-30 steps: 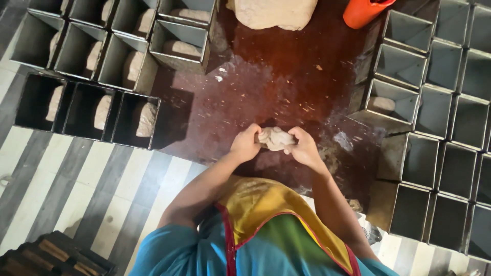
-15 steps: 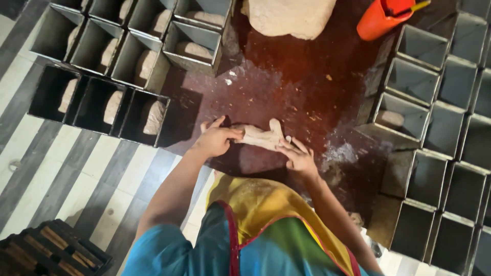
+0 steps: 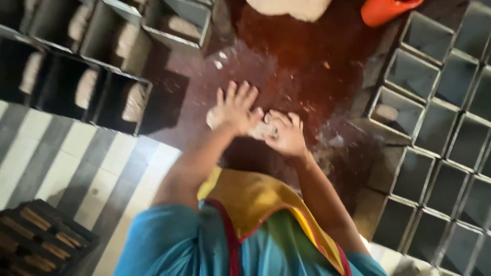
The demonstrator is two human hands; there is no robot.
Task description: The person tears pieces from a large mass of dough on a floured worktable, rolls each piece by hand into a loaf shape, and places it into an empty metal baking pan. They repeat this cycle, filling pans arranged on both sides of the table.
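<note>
A pale roll of dough lies on the dark reddish work table. My left hand presses flat on its left part with fingers spread. My right hand rests on its right part, fingers curled over it. Most of the dough is hidden under both hands; only its left end and a bit between the hands show.
Metal loaf tins holding dough pieces stand at the left. Several more tins are ranked at the right, one with a small dough piece. A large dough mass and an orange container lie at the far edge. Striped floor and a dark crate are at lower left.
One second ago both hands cupped a dough lump together. The dough then lay stretched into a roll, and now my hands are flat on it close together, the view shifted closer.
</note>
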